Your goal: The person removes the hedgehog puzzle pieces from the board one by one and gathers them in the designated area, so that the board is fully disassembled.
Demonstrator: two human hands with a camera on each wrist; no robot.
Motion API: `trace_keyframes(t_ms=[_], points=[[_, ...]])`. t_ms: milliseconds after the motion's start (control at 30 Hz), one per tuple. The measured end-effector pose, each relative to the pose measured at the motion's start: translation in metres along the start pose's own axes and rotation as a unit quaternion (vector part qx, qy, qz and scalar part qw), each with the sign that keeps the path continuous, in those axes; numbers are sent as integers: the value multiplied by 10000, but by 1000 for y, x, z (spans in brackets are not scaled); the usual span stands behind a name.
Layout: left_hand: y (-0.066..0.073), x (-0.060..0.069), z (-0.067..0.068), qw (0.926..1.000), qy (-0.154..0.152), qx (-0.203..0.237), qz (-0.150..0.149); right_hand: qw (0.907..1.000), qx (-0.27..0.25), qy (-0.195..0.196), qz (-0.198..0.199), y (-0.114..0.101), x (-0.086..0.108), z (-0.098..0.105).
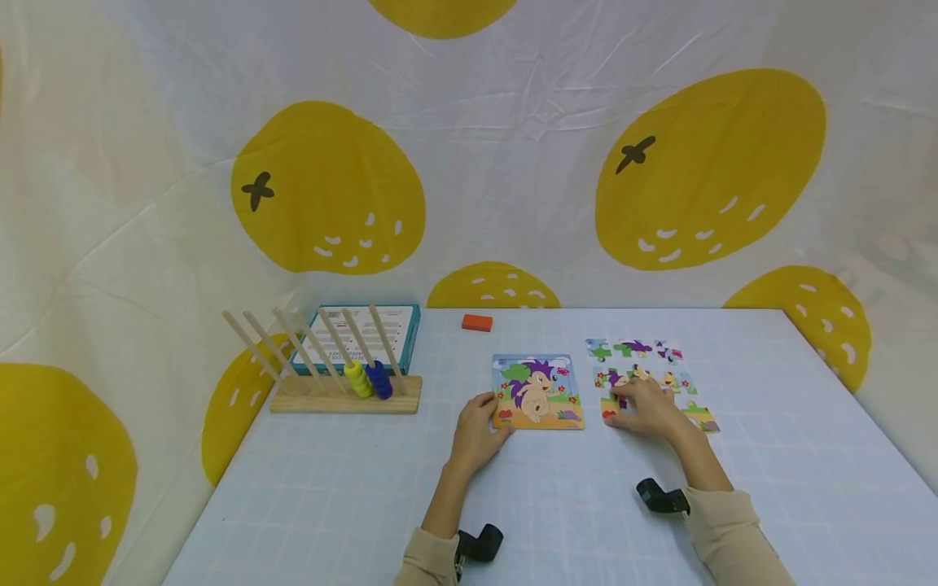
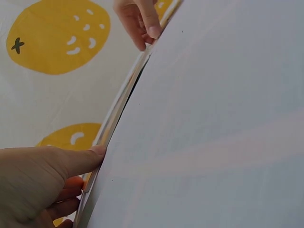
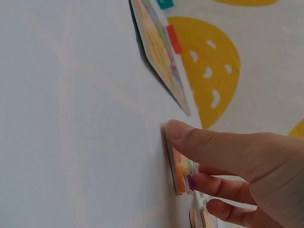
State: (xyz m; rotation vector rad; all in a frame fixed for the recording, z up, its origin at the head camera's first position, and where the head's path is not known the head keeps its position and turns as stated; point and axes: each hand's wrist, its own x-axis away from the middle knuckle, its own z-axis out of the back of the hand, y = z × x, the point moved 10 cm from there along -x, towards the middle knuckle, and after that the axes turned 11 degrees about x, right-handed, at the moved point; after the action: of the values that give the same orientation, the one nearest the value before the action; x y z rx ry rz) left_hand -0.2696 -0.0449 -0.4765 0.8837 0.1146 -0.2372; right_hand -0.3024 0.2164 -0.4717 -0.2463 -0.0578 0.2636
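A square hedgehog picture board lies on the table in the middle of the head view. My left hand grips its lower left corner, thumb along the near edge and fingers at the left side; the left wrist view shows this hand close up. To the right, jigsaw pieces with matching artwork lie in loose rows. Over the lower left of them, my right hand pinches an orange-bottomed jigsaw piece between thumb and fingers, flat at table level. My right hand partly covers the neighbouring pieces.
At the left stands a wooden peg rack with yellow-green rings and blue rings on its pegs. Behind it lies a teal-edged box. An orange block sits near the table's back edge.
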Motion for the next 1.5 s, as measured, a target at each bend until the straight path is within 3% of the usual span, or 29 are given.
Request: trace_keyframes(t_ms=[300, 533, 867, 1333, 1500], points=[[-6, 0, 2, 9990, 28, 269, 367, 9964, 1, 818, 227, 5, 7, 25], [-5, -3, -2, 9986, 48, 392, 346, 9972, -291, 609, -317, 26, 15, 33], [-3, -5, -1, 9987, 143, 393, 284, 9964, -267, 580, -561, 35, 20, 43], [-4, -5, -5, 9986, -7, 333, 417, 9834, -148, 1392, -1151, 66, 42, 70], [-1, -4, 7, 9980, 203, 397, 443, 9752, -46, 1705, -1408, 81, 51, 80]])
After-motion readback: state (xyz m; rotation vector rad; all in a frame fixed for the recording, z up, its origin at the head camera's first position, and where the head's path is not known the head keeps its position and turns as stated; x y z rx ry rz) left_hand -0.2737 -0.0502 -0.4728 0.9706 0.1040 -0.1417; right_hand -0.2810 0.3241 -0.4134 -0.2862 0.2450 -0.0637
